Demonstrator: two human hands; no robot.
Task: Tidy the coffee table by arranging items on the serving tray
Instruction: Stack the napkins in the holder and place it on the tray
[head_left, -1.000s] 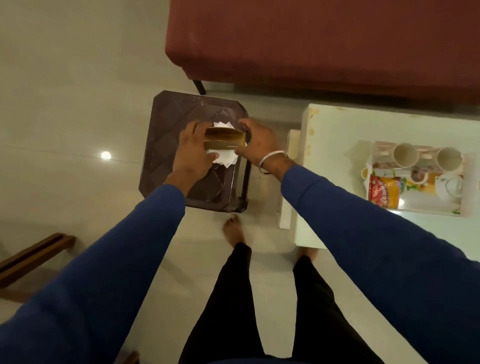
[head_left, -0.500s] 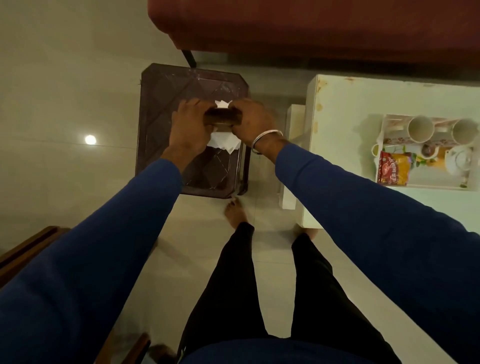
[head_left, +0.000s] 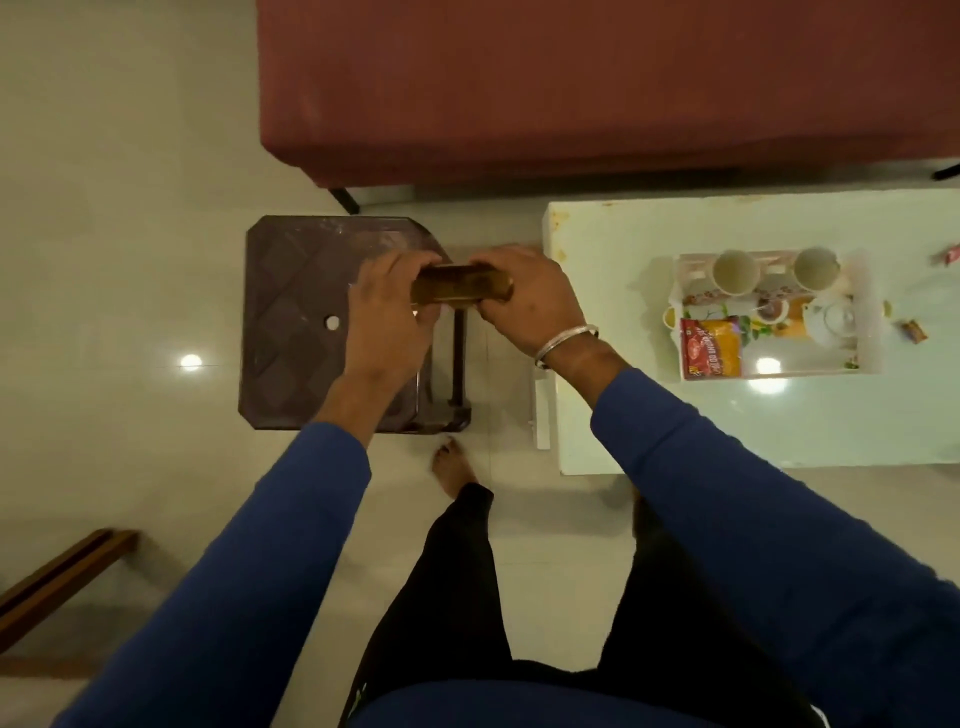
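Both hands hold a brown wooden napkin holder (head_left: 460, 283) in the air over the right edge of a dark plastic stool (head_left: 296, 322). My left hand (head_left: 387, 317) grips its left end and my right hand (head_left: 530, 296) grips its right end. No white napkins show in it from this angle. To the right, a white serving tray (head_left: 872, 312) rests on the pale coffee table (head_left: 675, 415). In the tray are two cups (head_left: 733, 271), a white teapot (head_left: 831, 322) and a red and yellow packet (head_left: 710, 347).
A dark red sofa (head_left: 571, 83) runs along the back. Two small wrapped items (head_left: 913, 330) lie on the table right of the tray. A wooden furniture piece (head_left: 57, 582) sits at the lower left. My bare feet and black trousers stand between stool and table.
The holder has been lifted off the stool and carried slightly right. The white napkins seen under it before no longer show, and the stool top is now bare.
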